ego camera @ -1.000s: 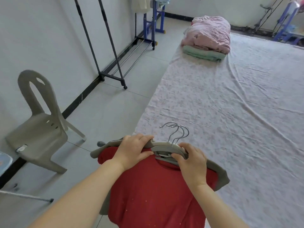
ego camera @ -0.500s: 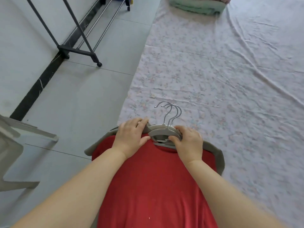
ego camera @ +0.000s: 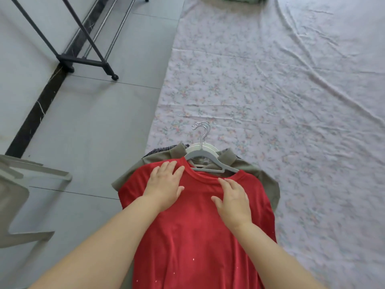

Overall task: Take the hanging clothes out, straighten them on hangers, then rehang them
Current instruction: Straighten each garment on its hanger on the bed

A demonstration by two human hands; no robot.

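Straightening step: we press our left hand (ego camera: 164,184) and right hand (ego camera: 233,199), fingers flat and spread, on the red shirt (ego camera: 193,236) — next, we judge, smoothing outward below its hanger (ego camera: 203,153).

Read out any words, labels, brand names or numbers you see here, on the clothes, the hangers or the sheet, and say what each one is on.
No text here can be read.
What looks like a pale tag inside the collar of the olive garment, behind the grey hanger: too small and blurred to read.
Red shirt: only tiny white specks, no print.
Floral sheet: flower pattern only, no words.
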